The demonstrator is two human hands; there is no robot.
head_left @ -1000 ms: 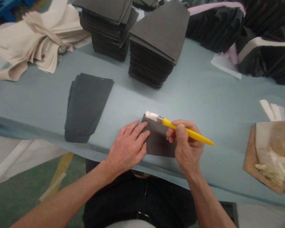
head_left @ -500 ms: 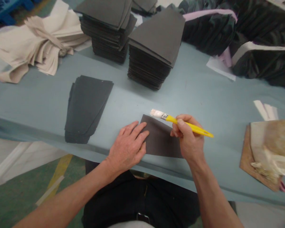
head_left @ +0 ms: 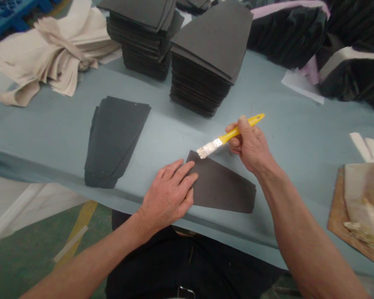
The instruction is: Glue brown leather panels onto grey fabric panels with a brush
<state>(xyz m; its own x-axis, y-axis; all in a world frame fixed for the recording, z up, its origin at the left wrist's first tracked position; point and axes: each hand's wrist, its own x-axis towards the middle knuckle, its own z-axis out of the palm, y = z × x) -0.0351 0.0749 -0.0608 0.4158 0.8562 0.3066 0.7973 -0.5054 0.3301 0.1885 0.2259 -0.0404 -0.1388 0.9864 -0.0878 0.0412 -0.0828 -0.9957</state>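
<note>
My left hand (head_left: 172, 192) lies flat with fingers stretched over the left end of a dark grey tapered panel (head_left: 221, 187) at the table's front edge. The yellow handle of a paintbrush (head_left: 233, 133) is gripped in my right hand (head_left: 251, 143), above the table behind the panel. Its whitish bristles point left and down and reach the panel's upper left corner; whether they press on it I cannot tell. Left of my hands, several similar dark panels (head_left: 115, 139) lie in a loose, slightly fanned pile.
Two tall stacks of dark panels, a left stack (head_left: 143, 45) and a right stack (head_left: 202, 79), stand at the back. Tied beige cloth strips (head_left: 59, 50) lie far left. Dark bundles (head_left: 286, 37) sit back right. A crusted container (head_left: 364, 195) on a brown board stands at right.
My right hand has moved up and away from the panel, uncovering its right end. The brush now slants, handle end raised, bristles lower at the panel's corner. My left hand stays in place.
</note>
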